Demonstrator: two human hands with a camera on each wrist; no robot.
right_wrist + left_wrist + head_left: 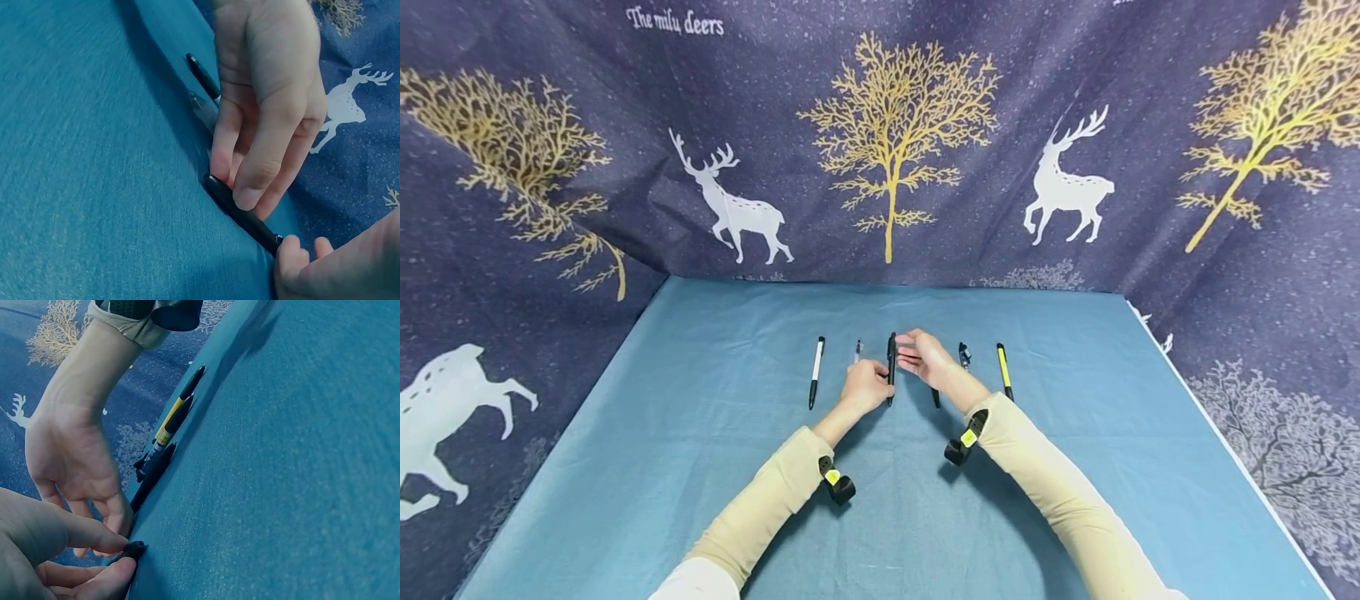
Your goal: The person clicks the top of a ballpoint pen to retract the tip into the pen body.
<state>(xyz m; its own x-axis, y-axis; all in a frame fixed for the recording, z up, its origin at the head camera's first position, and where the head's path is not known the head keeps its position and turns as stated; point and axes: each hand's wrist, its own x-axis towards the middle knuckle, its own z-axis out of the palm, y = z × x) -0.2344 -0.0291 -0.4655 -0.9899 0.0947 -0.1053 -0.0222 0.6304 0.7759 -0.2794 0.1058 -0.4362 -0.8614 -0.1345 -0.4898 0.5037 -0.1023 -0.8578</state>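
In the head view a black pen stands upright in the row's middle, its length pointing away from me. My left hand pinches its near end between thumb and fingers. At the far end my right hand has its fingers loosely extended, fingertips right beside the pen. The right wrist view shows the black pen lying close over the cloth, with the left hand gripping it and the right hand's fingertips at its clip end. Another black pen is partly hidden beneath the right hand.
Left of the hands lie a white pen with black ends and a clear pen. To the right are a pen with a dark clip and a yellow-and-black pen. Blue cloth covers the table; a patterned curtain hangs behind.
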